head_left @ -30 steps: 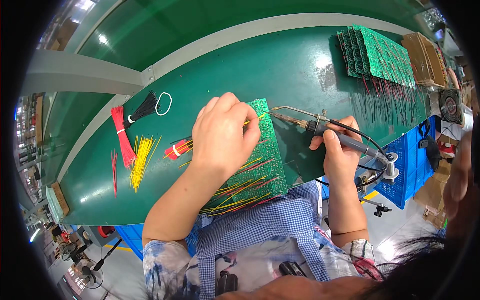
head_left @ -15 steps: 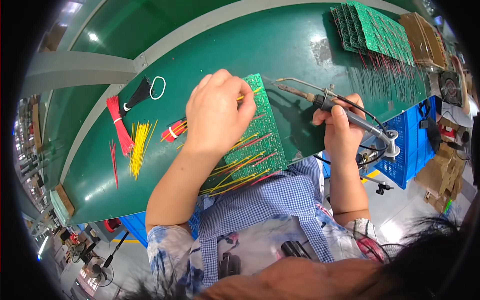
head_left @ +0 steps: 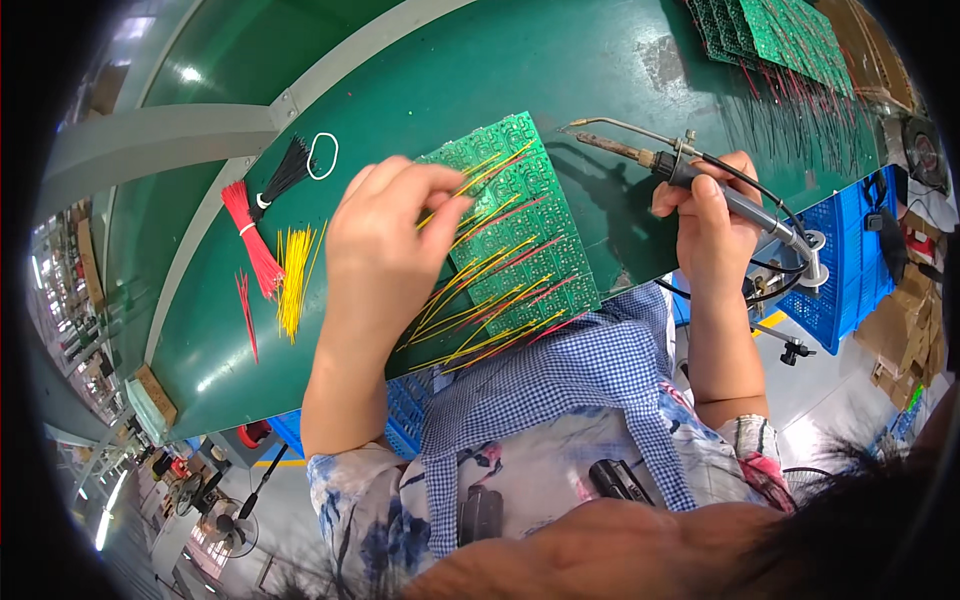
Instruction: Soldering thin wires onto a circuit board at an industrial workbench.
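Observation:
My left hand (head_left: 385,240) is over the left side of a green circuit board (head_left: 545,210); its thumb and forefinger stand a little apart beside yellow wires (head_left: 490,262). These yellow wires and several red wires (head_left: 520,215) run from the board toward the lower left, partly hidden under the hand. My right hand (head_left: 715,215) grips a soldering iron (head_left: 690,178) by its grey handle. A thin bent metal tube (head_left: 620,127) is fixed alongside the iron. The iron's tip points left, above the table and apart from the board's right edge.
On the green table (head_left: 400,100) at left lie a red wire bundle (head_left: 250,240), loose yellow wires (head_left: 292,285), a few red wires (head_left: 247,315), black wires (head_left: 288,170) and a white loop (head_left: 323,157). Wired boards (head_left: 790,45) stack at far right. A blue crate (head_left: 835,270) stands beyond the edge.
My left hand has drawn back left from the board, its fingertips parting near the yellow wire they pinched. The iron stays in my right hand; the whole view has shifted.

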`<state>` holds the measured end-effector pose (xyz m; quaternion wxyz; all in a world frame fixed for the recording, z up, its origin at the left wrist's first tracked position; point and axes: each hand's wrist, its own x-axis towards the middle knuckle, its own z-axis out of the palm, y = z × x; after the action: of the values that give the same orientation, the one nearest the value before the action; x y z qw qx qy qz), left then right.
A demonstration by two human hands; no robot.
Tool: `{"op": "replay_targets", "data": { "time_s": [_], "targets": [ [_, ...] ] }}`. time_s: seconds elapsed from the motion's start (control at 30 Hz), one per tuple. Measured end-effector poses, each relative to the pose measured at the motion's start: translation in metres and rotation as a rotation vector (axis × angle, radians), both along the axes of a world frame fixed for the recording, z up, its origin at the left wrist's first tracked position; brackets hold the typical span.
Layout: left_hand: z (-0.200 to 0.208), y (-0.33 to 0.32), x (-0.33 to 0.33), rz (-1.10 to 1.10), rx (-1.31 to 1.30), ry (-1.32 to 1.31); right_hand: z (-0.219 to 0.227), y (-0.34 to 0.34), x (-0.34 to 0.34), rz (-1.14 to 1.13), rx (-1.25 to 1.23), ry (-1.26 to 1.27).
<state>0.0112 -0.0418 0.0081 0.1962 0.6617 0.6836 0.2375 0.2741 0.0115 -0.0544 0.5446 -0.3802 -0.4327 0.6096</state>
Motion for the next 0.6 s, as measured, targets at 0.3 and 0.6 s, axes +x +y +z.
{"op": "replay_targets", "data": {
  "time_s": [0.3, 0.6],
  "targets": [
    [0.053, -0.024, -0.013, 0.126, 0.168, -0.023, 0.006, -0.005, 0.002, 0.0, -0.048, 0.002],
    [-0.023, 0.008, 0.04, -0.065, 0.171, -0.044, 0.009, -0.018, 0.01, 0.042, -0.057, -0.061]
  ]
}}
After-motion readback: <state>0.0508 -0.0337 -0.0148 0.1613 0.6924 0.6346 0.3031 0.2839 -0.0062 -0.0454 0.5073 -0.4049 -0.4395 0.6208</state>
